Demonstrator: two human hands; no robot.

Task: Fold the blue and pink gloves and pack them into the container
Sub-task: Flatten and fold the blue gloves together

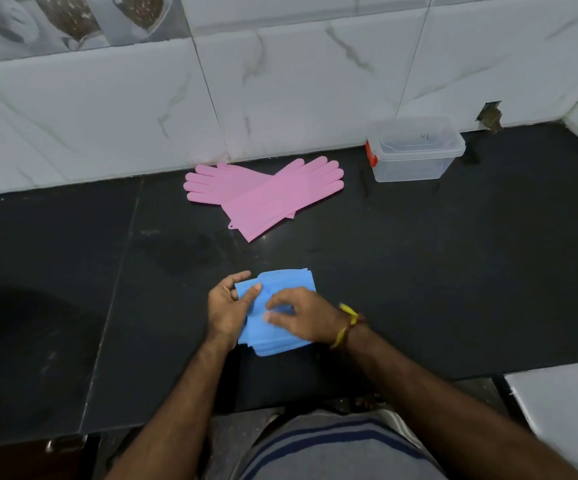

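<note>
The blue gloves [289,282] lie folded into a thick stack on the black counter near its front edge. My left hand [226,311] grips the stack's left side, thumb on top. Fingers curled, my right hand [303,315] presses down on the stack's middle. Two pink gloves [266,195] lie flat and crossed over each other farther back, near the wall. A clear plastic container [415,150] with a red side clip stands open at the back right, nothing visible inside.
The black stone counter [453,271] runs to a white marble-tiled wall [298,91]. A white surface [564,410] sits at the lower right. A hole in the wall [489,116] shows right of the container.
</note>
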